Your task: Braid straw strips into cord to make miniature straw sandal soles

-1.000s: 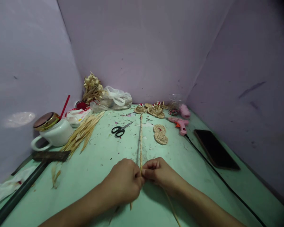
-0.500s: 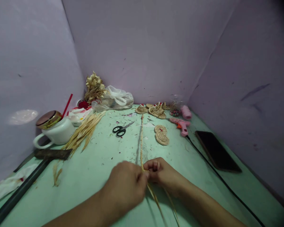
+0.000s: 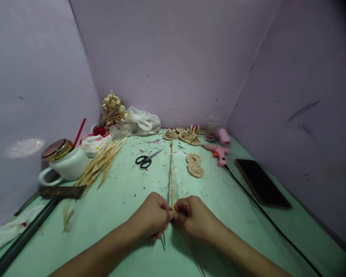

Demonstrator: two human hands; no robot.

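Note:
A thin straw braid (image 3: 172, 173) runs from the far part of the green table straight toward me. At its near end my left hand (image 3: 154, 216) and my right hand (image 3: 193, 217) meet, thumbs and fingers pinched on the straw strands. One short strand end pokes out below the left hand; longer loose ends trail under the right hand, partly blurred. To the right of the braid lies a coiled straw piece (image 3: 195, 165) shaped like a sole. Black-handled scissors (image 3: 146, 161) rest to its left, slightly spread.
At left are a hammer (image 3: 62, 191), a white mug (image 3: 70, 165) with a lid on top, and dry straw strips (image 3: 103, 157). A pink glue gun (image 3: 219, 153), its black cord and a phone (image 3: 262, 182) occupy the right. Finished straw pieces (image 3: 188, 135) sit at the back.
My left hand has turned and shifted from over the braid to its left side, now pinching a strand there. The right hand stays at the braid's end. The view has shifted slightly.

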